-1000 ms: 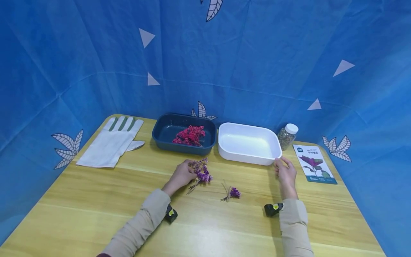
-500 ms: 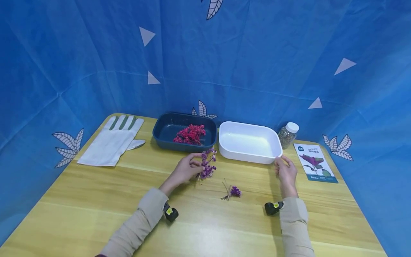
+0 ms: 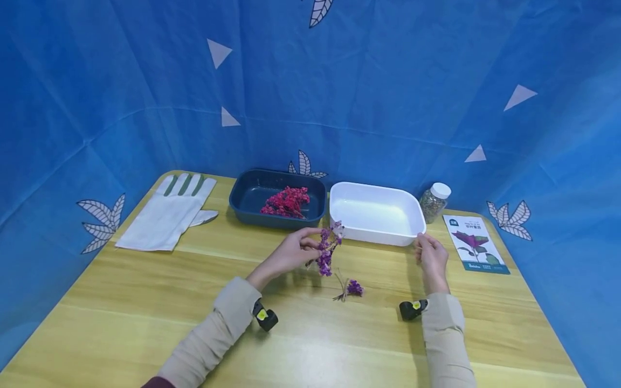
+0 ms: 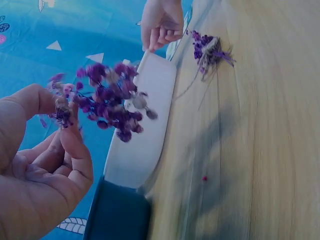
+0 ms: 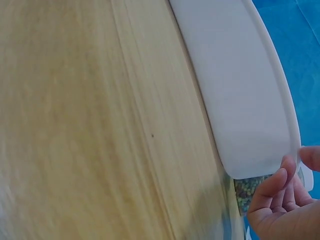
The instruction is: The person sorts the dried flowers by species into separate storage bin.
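Observation:
My left hand (image 3: 296,250) pinches a sprig of purple dried flowers (image 3: 327,249) by its stem and holds it above the table, just in front of the white tray (image 3: 375,233). In the left wrist view the purple sprig (image 4: 111,105) hangs from my left hand's thumb and fingers (image 4: 67,137). A second, smaller purple sprig (image 3: 350,289) lies on the wood below it. My right hand (image 3: 429,253) holds the white tray's near right corner, fingers curled at the rim (image 5: 280,180). A dark blue tray (image 3: 242,207) holds red dried flowers (image 3: 286,202).
A white work glove (image 3: 167,213) lies at the back left. A small jar (image 3: 433,202) with a white lid and a seed packet (image 3: 475,245) sit right of the white tray. Blue cloth walls enclose the wooden table (image 3: 145,312).
My left hand has lifted the purple sprig off the table and carried it right, toward the white tray. My right hand has stayed at the tray's corner.

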